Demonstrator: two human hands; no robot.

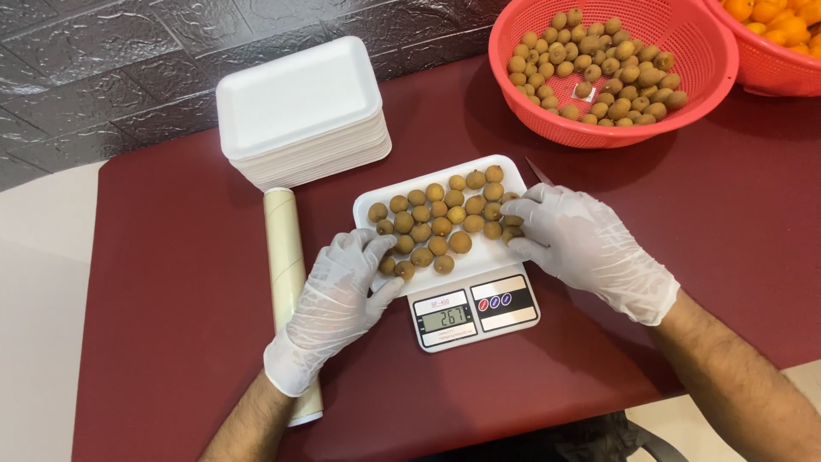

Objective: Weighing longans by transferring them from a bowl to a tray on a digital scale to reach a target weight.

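Your two gloved hands rest at the white foam tray (479,257) that sits on the kitchen scale (475,312) near the front middle of the dark red table (684,222); your left hand (338,299) lies at the tray's front left corner with its fingers spread and loosely curled against the rim, clamped on nothing that shows; your right hand (586,244) lies over the tray's right edge, fingertips touching the small brown fruits (440,224) there, though whether it pinches one you cannot tell from here; the tray carries roughly two dozen of those round fruits in loose rows; one scale stands beneath it, white, with a grey display panel and a label bearing three round buttons, red and blue, on its front lip; one stack of empty white foam trays (299,111) sits toward the back left of the table, well apart from your hands; one pale cardboard tube (286,257) lies lengthwise along the left side, passing under your left wrist; two red mesh baskets stand at the back right corner, the nearer red basket (710,60) holding many dozens of the same brown fruits with a small white tag among them, the far basket (770,77) holding orange fruits (774,17) and cut off by the edge.
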